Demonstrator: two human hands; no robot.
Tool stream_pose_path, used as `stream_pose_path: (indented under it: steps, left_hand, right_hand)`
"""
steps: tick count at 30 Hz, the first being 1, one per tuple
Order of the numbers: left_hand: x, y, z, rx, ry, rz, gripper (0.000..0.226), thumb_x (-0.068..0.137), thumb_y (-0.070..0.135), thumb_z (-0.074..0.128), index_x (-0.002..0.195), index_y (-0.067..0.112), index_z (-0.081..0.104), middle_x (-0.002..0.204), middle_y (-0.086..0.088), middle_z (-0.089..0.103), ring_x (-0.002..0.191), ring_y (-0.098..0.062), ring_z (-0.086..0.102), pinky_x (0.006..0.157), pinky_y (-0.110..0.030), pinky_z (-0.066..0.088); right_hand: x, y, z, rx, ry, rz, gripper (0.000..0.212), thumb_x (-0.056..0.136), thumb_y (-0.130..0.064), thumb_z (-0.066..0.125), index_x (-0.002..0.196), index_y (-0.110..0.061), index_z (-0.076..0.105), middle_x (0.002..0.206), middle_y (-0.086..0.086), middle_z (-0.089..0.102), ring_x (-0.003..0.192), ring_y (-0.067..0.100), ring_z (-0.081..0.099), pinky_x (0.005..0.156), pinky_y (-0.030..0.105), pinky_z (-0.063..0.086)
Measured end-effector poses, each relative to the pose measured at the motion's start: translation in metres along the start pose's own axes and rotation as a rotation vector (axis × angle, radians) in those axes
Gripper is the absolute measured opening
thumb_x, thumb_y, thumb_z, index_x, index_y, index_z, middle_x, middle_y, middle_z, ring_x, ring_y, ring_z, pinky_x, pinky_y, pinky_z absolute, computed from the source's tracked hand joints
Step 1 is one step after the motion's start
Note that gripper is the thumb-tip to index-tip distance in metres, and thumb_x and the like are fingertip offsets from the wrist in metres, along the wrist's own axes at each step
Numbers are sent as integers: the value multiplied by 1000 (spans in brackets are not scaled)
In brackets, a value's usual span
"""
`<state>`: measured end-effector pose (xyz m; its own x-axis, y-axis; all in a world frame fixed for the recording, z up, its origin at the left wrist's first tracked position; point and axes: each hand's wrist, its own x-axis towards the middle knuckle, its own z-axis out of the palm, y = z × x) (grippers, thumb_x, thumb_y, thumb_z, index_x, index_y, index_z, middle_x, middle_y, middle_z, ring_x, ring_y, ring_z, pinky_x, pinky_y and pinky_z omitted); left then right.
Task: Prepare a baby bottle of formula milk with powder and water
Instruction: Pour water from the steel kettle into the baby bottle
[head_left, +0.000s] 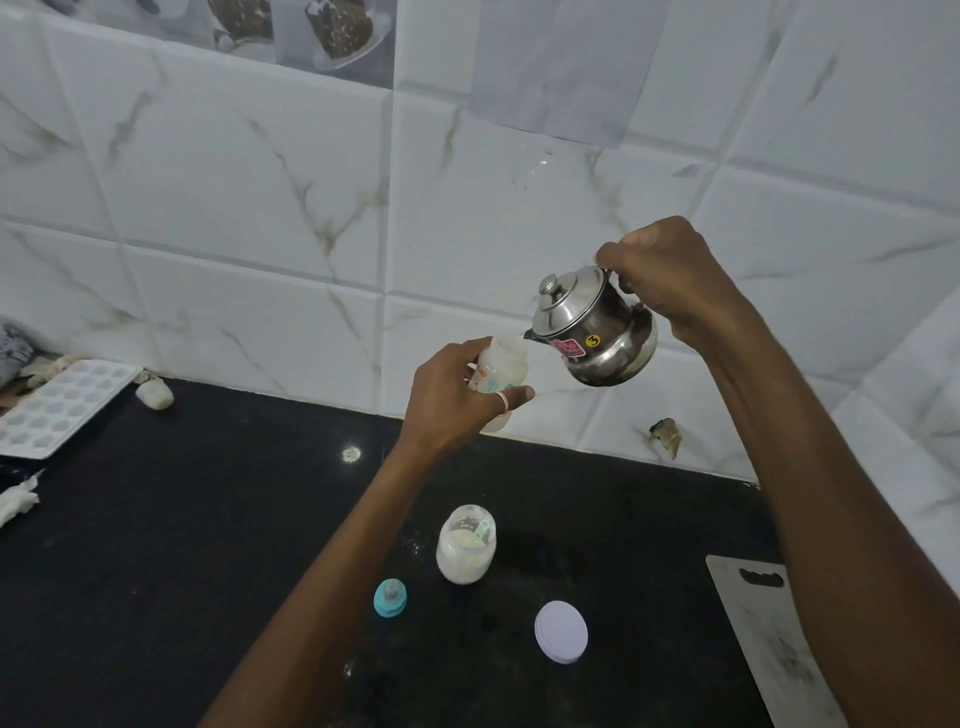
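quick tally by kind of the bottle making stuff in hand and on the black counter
baby bottle: 1
steel kettle: 1
powder jar: 1
teal bottle teat cap: 1
white lid: 1
total: 5

Held bottle (497, 375) under tilted kettle (592, 327)

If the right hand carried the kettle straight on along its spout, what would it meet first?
The baby bottle held in the left hand. The right hand tilts the steel kettle, its spout tip at the bottle's open mouth; contact seems near, though depth is uncertain.
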<state>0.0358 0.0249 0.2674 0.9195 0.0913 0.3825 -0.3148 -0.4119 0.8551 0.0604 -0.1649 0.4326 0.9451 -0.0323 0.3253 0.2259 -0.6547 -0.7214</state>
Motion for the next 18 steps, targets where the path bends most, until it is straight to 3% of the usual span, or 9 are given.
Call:
stream_pose_path:
  steps: [4, 7, 10, 18]
  left_hand:
    - [0, -1, 1, -5, 0, -7, 69, 73, 46, 88, 134, 24, 64, 112, 15, 59, 97, -11, 59, 82, -19, 48]
    - [0, 0, 1, -18, -2, -10, 68, 72, 45, 89, 132, 25, 64, 111, 15, 59, 95, -9, 59, 84, -23, 52]
    - [1, -1, 2, -20, -2, -13, 68, 72, 45, 89, 133, 24, 64, 111, 15, 59, 93, -8, 58, 84, -23, 51]
    - [2, -1, 3, 1, -2, -6, 70, 73, 46, 88, 135, 23, 63, 113, 16, 57, 96, -9, 57, 82, -19, 47]
  right_hand:
    - [0, 0, 0, -25, 0, 6, 35, 73, -20, 63, 64, 6, 41, 69, 12, 31, 70, 22, 32, 66, 39, 27]
    - [0, -1, 1, -35, 2, 10, 26, 72, -19, 62, 60, -6, 43, 69, 11, 29, 70, 22, 32, 66, 40, 27]
    - [-1, -2, 0, -37, -1, 10, 31, 73, -19, 62, 57, -14, 37, 67, 10, 26, 70, 22, 32, 66, 40, 26]
    - [-1, -1, -1, -36, -1, 8, 25, 74, -19, 63, 63, -4, 47, 68, 12, 31, 69, 22, 33, 66, 38, 28]
